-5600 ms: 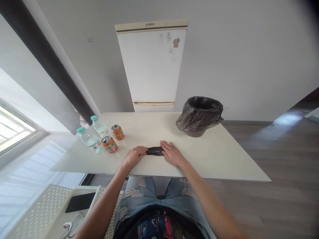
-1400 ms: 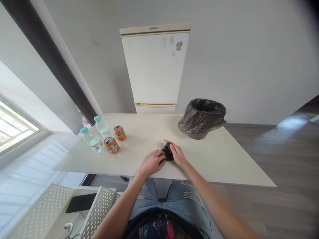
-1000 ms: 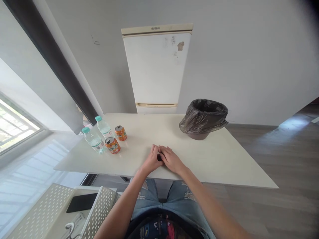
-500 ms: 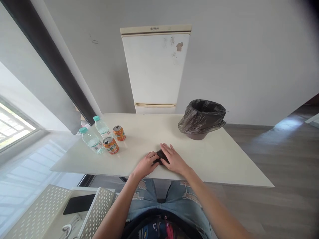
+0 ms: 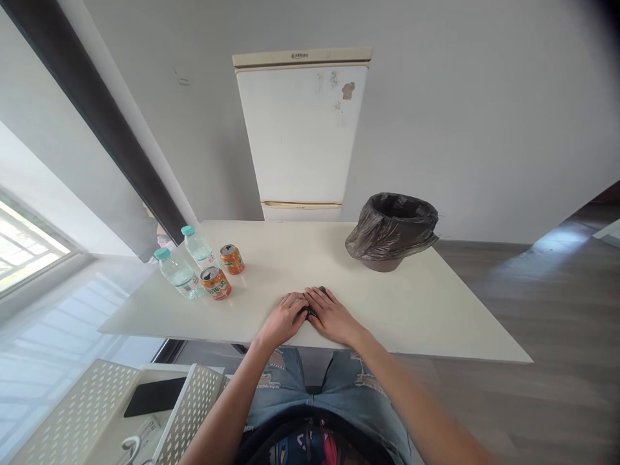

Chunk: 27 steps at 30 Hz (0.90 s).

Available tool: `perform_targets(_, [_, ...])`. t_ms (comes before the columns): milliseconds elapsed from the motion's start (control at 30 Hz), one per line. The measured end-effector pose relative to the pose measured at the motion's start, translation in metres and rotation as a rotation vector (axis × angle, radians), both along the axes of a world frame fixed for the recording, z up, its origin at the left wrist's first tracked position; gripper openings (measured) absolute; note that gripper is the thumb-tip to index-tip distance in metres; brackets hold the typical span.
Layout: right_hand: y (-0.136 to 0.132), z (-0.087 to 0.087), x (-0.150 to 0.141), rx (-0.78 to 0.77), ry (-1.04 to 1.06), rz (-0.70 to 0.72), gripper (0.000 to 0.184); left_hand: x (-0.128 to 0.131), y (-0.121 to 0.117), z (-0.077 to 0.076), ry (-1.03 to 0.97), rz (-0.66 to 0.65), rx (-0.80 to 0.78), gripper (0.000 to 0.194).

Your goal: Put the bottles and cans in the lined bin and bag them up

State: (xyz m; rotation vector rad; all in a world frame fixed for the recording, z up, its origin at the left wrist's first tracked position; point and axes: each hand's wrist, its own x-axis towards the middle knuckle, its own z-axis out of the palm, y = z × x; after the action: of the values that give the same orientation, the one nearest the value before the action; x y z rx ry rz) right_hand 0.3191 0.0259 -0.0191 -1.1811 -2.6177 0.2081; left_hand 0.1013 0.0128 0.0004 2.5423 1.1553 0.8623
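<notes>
Both hands meet near the front edge of the white table (image 5: pixel 416 316). Under them lies a small, dark, shiny bundle, which looks like a folded black plastic bag (image 5: pixel 309 312); mostly covered, it shows only between the fingers and past the fingertips. My left hand (image 5: pixel 285 320) has its fingers bent over the bundle's left side. Close beside it, my right hand (image 5: pixel 330 317) covers the right side, its fingers close together and its thumb tucked in against the bundle.
A bin lined with a black bag (image 5: pixel 392 232) stands back right. To the left are two clear bottles (image 5: pixel 177 274) with green caps and two orange cans (image 5: pixel 216 284). A white basket (image 5: pixel 188 413) holding a black flat item (image 5: pixel 155 396) sits lower left. Behind stands a fridge (image 5: pixel 303 135).
My right hand has drawn its fingers together and slid slightly left over the bundle, closer to my left hand. Less of the black bundle shows. The left hand has barely moved.
</notes>
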Motion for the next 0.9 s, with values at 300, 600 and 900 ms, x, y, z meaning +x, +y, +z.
perform_targets(300, [-0.002, -0.003, 0.004, 0.080, 0.051, 0.012, 0.075, 0.000, 0.001, -0.004, 0.086, -0.020, -0.029, 0.017])
perform_targets(600, [0.001, 0.002, 0.002, -0.027, 0.018, 0.059, 0.064, -0.001, 0.000, -0.002, 0.086, 0.014, -0.012, 0.022])
perform_targets(900, [-0.002, 0.013, 0.021, -0.083, 0.029, 0.017, 0.057, -0.002, 0.000, -0.003, 0.044, 0.083, -0.004, 0.024])
